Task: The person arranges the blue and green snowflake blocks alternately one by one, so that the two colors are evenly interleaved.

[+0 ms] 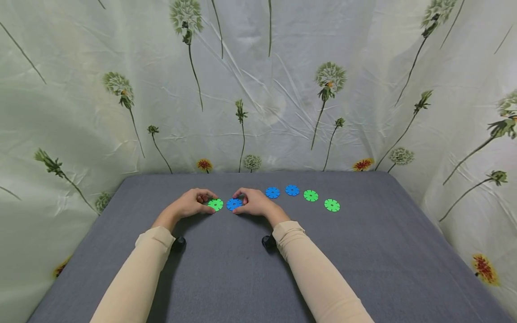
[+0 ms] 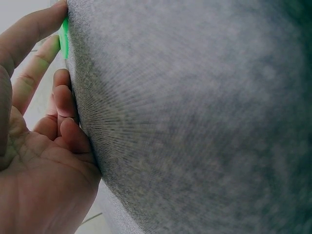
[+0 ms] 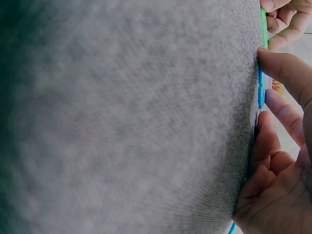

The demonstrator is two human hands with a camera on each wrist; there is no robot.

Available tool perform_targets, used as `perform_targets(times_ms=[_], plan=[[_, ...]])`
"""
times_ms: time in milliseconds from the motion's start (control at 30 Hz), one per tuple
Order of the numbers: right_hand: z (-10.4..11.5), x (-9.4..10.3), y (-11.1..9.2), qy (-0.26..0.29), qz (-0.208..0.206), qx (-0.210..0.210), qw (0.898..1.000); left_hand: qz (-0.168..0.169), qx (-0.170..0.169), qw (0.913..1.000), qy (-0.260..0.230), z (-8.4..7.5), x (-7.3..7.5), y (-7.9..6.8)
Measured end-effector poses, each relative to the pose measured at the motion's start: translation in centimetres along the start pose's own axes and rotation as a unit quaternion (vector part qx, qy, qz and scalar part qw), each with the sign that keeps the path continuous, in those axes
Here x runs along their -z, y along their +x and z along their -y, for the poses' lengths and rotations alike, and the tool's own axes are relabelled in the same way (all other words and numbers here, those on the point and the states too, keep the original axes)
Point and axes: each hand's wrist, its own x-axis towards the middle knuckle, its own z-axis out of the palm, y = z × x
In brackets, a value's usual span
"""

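Observation:
Near the back middle of the table, my left hand (image 1: 193,202) holds a green notched disc (image 1: 216,205) by its edges, thumb at the near side and index finger at the far side. The other fingers curl in against the cloth in the left wrist view. Just to the right, my right hand (image 1: 254,202) holds a blue notched disc (image 1: 233,204) the same way, between thumb and index finger. Both discs lie flat at table level, side by side with a narrow gap. From the right wrist camera the blue disc shows edge-on as a thin strip.
Right of my right hand, two blue discs (image 1: 282,191) and two green discs (image 1: 321,200) lie in a curved row. Grey cloth (image 1: 242,278) covers the table. Behind it hangs a pale curtain (image 1: 258,80) with dandelion prints. A black wrist device (image 1: 268,242) sits under each cuff.

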Motion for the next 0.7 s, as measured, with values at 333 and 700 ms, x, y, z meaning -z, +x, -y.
perform_targets(times_ms=[333,700], plan=[[-0.14,-0.02,0.17,0.002,0.002,0.002,1.0,-0.001,0.002,1.0,0.001,-0.01,-0.01,0.08],[-0.26,0.73,-0.32,0.019,0.018,0.012,1.0,0.002,-0.001,0.9998,0.02,-0.59,-0.04,-0.21]])
